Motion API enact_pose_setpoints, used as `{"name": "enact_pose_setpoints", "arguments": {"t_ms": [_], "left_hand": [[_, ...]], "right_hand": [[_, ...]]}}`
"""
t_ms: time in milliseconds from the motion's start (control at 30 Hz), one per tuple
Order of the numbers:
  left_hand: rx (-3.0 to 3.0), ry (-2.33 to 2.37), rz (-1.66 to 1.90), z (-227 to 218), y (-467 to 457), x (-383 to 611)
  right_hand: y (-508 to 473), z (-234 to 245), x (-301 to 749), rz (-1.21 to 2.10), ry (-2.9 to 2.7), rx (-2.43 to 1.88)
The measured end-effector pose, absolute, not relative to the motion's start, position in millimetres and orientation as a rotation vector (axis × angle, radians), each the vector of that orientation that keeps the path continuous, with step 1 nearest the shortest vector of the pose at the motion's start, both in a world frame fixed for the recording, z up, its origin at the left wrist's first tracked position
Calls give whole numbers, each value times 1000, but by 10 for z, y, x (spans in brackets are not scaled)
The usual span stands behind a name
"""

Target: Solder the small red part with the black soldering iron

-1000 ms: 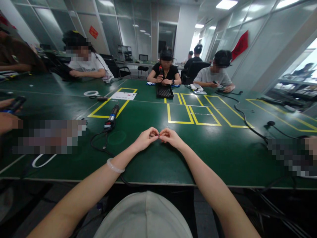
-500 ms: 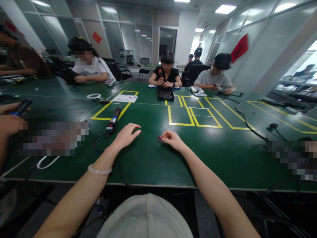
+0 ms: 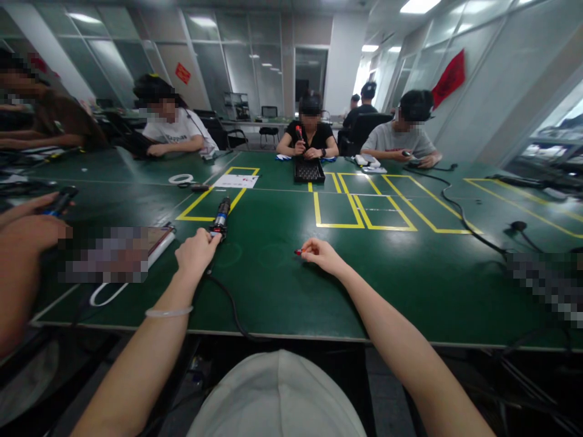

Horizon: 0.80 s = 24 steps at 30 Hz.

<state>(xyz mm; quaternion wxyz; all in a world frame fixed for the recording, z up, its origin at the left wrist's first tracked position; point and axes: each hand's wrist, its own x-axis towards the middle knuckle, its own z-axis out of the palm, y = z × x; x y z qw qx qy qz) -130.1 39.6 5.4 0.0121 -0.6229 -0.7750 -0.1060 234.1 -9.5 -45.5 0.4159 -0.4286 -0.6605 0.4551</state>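
My left hand [image 3: 195, 254] is closed at the near end of a black corded cylindrical tool [image 3: 222, 212] with a blue band, which lies on the green table [image 3: 273, 303]. Its thumb and forefinger press on that end; the other fingers are curled and partly hidden. A black cord [image 3: 232, 300] runs from there toward the table's front edge. My right hand [image 3: 322, 256] pinches a small red and orange item [image 3: 299, 252] with a dark tip, just above the tabletop. The fingers cover most of it, so its kind is unclear.
Yellow tape outlines [image 3: 339, 227] mark the table beyond my hands. A white sheet [image 3: 235, 181], a white ring [image 3: 181, 179] and a black tray [image 3: 310, 173] lie farther back. At left, a co-worker's hands [image 3: 40, 221] hold a dark device. Other people sit across the table.
My left hand has moved left from the open table and closed on the near end of the black tool. My right hand keeps its pinch on the small red item.
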Motion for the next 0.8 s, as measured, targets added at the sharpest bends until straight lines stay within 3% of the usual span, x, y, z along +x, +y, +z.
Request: {"name": "enact_pose_setpoints", "arguments": {"t_ms": [167, 400, 800], "left_hand": [[-1969, -2482, -152, 45, 431, -1352], [-2173, -2161, -21, 16, 325, -1013], [-2539, -1755, -206, -55, -349, 35]], "right_hand": [[-102, -455, 2335, 1139, -1669, -1076], [-104, -424, 2332, 1092, -1691, -1090], [-114, -395, 2324, 924, -1788, -1149]]}}
